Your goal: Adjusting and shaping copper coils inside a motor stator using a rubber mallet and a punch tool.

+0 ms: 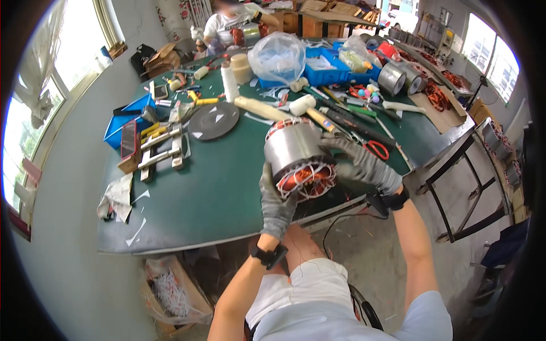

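Observation:
A motor stator (292, 146) with a bare metal shell is tilted above the near edge of the green table. Red-orange windings laced with white cord (307, 181) show at its lower end, which faces me. My left hand (276, 204), in a grey glove, supports it from the lower left with the fingers around the shell. On the other side my right hand (367, 163), gloved too, presses against the shell's right edge. Its fingertips are partly hidden behind the stator. Just beyond lies a wooden mallet (261, 107) with its handle pointing left.
Left of the stator sit a dark round disc (214, 121) and a small wooden frame (162, 152). Scissors with red handles (376, 150) lie near my right hand. Blue bins (327, 67), a plastic bag (278, 57) and other stators (392, 78) stand farther back. A co-worker (233, 25) sits across the table.

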{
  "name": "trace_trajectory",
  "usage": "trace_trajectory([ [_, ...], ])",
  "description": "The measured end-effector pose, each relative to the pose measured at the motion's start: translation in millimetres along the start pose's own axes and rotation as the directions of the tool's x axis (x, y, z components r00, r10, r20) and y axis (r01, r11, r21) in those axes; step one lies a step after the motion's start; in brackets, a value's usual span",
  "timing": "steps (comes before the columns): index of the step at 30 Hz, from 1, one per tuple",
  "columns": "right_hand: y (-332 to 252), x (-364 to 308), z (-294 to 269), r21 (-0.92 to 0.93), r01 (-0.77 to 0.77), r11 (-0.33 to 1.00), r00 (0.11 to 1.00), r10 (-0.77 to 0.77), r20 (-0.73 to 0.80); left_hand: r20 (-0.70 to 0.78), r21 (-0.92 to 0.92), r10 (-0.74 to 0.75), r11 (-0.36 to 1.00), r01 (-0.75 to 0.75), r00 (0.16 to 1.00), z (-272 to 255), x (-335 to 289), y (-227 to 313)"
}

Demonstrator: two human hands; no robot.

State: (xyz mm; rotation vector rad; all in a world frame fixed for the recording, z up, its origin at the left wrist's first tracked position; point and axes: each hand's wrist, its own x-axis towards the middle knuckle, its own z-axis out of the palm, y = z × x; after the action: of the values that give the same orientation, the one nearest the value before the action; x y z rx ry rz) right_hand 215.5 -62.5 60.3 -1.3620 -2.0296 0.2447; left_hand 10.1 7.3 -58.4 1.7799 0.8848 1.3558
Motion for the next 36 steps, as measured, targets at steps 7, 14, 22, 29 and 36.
trace_trajectory([
  [7, 115.5, -19.3, 28.9, -0.68, -0.379, 0.628, 0.924, 0.294, -0.244, 0.077, -0.232, 0.007, 0.973, 0.011, 0.997, 1.6, -2.3, 8.4],
  [14, 182.5, 16.4, -9.5, -0.672, -0.416, 0.613, 0.88, 0.459, -0.126, 0.126, -0.152, -0.018, 0.988, 0.038, 0.992, 1.6, 6.7, 8.1],
  [22, 201.5, -36.8, -47.8, -0.657, -0.684, 0.318, 0.582, 0.78, -0.229, 0.149, 0.503, 0.415, 0.75, -0.43, 0.898, -9.8, -47.3, 51.0],
  [29, 180.4, -58.5, -106.1, -0.54, -0.529, 0.654, 0.84, 0.495, -0.223, 0.154, 0.037, 0.325, 0.942, -0.334, 0.933, -45.2, -31.8, 103.0],
  [36, 10.6, 17.1, -104.3, 0.539, -0.466, 0.702, 0.876, 0.45, 0.172, 0.031, -0.705, 0.099, 0.707, -0.049, 0.995, -38.5, -10.5, 124.1],
])
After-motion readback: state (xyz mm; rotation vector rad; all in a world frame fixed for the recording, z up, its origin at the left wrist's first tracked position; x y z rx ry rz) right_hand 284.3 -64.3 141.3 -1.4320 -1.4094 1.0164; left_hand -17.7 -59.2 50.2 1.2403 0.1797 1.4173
